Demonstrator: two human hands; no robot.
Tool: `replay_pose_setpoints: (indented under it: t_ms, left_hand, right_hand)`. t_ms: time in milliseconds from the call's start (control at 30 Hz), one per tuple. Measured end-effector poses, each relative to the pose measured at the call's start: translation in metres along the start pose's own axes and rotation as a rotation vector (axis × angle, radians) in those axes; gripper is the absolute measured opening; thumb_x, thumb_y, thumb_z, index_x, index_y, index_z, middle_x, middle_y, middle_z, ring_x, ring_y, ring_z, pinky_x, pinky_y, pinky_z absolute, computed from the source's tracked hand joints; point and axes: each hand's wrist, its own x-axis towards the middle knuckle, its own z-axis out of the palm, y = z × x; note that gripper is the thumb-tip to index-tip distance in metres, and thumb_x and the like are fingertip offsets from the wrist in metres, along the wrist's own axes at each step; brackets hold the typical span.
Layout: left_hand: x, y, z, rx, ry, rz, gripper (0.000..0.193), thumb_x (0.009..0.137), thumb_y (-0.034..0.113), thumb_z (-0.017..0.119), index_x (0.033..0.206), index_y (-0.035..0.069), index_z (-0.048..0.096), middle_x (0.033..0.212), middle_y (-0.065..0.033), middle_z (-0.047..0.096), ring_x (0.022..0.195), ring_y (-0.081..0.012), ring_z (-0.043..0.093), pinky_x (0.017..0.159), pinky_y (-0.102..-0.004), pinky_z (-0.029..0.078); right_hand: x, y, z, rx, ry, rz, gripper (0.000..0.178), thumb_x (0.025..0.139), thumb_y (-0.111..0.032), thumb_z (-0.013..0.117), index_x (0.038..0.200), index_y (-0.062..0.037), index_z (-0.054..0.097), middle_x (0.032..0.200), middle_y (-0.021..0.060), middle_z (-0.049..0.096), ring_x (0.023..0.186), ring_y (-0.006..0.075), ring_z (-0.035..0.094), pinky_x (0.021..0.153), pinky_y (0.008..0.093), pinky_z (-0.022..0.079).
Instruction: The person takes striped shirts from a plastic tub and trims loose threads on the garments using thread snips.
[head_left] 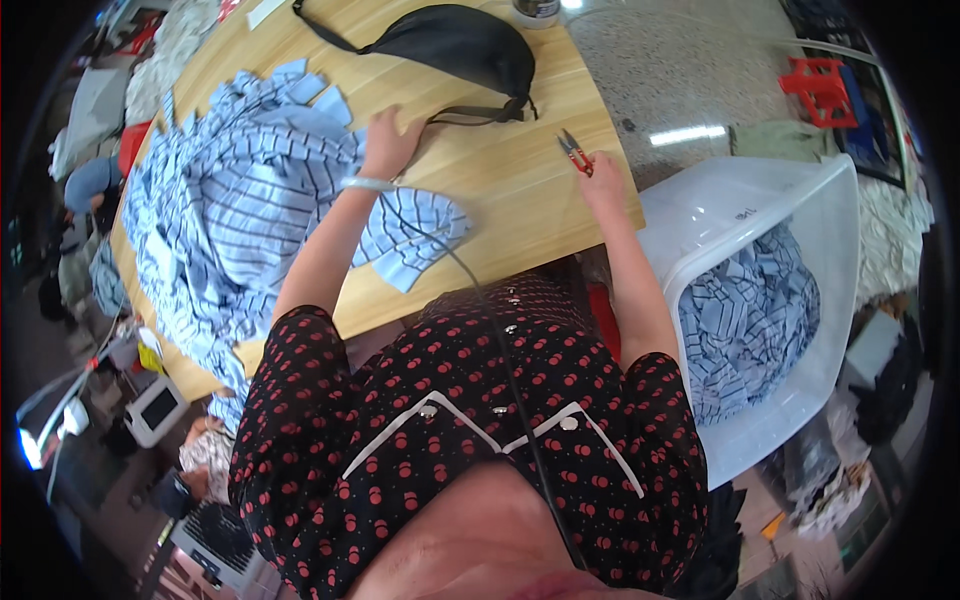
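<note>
My right hand (pixel 603 182) grips a pair of thread snips (pixel 577 155) with red handles, dark blades pointing away to the far left, over the table's right side. My left hand (pixel 392 142) is open, thumb apart from the fingers, low over the table beside a heap of blue striped cloth (pixel 255 180). Its fingertips are partly hidden, and I see nothing held in it. Below my left wrist, a loose blue striped cloth piece (pixel 415 232) lies near the front edge of the table. A pale band with a dark cable sits round that wrist.
A black waist bag (pixel 460 45) lies at the back of the wooden table (pixel 540 225). On the right, a white plastic tub (pixel 740 235) holds more blue striped pieces. A red stool (pixel 820 90) stands beyond it. At the far left, other people sit among cloth piles.
</note>
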Motion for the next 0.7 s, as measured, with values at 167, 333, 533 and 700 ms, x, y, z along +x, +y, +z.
replay_pose_setpoints:
  t_ms: [167,333,533,700]
  left_hand:
    - [-0.092,-0.038,-0.013,-0.307,-0.313,-0.787,0.067,0.070,0.042,0.062,0.115,-0.003,0.039,0.102,-0.0163,0.050,0.081,-0.0256,0.053,0.065,-0.0341,0.045]
    - [-0.137,0.013,0.003,-0.664,-0.395,-0.890,0.074,0.068,0.030,0.065,0.122,-0.001,0.026,0.084,-0.0149,0.053,0.059,-0.0175,0.053,0.042,-0.0289,0.043]
    - [-0.145,0.028,0.033,0.128,-0.124,-0.366,0.067,0.061,0.025,0.066,0.114,-0.001,0.035,0.102,-0.0277,0.041,0.092,-0.0383,0.045,0.077,-0.0421,0.039]
    - [-0.110,0.036,0.034,0.384,-0.135,-0.256,0.037,0.067,0.038,0.058,0.079,0.003,0.061,0.091,-0.0162,0.051,0.087,-0.0319,0.049,0.072,-0.0389,0.043]
  right_hand:
    - [0.000,0.010,0.005,0.030,-0.144,0.026,0.021,0.066,-0.023,0.061,0.067,-0.0051,0.051,0.066,0.0106,0.056,0.067,0.0282,0.054,0.060,0.0384,0.042]
    - [-0.033,-0.015,-0.015,0.283,-0.332,0.038,0.019,0.067,-0.021,0.061,0.068,-0.0034,0.053,0.061,0.0084,0.056,0.059,0.0181,0.055,0.053,0.0292,0.041]
    - [-0.089,-0.007,-0.064,0.901,-0.427,0.107,0.013,0.071,-0.010,0.061,0.076,-0.0014,0.052,0.062,0.0019,0.053,0.054,0.0077,0.049,0.050,0.0209,0.039]
    - [-0.136,0.015,-0.089,1.003,-0.545,0.205,0.013,0.072,-0.011,0.061,0.077,-0.0034,0.051,0.066,0.0007,0.052,0.056,0.0070,0.047,0.051,0.0203,0.038]
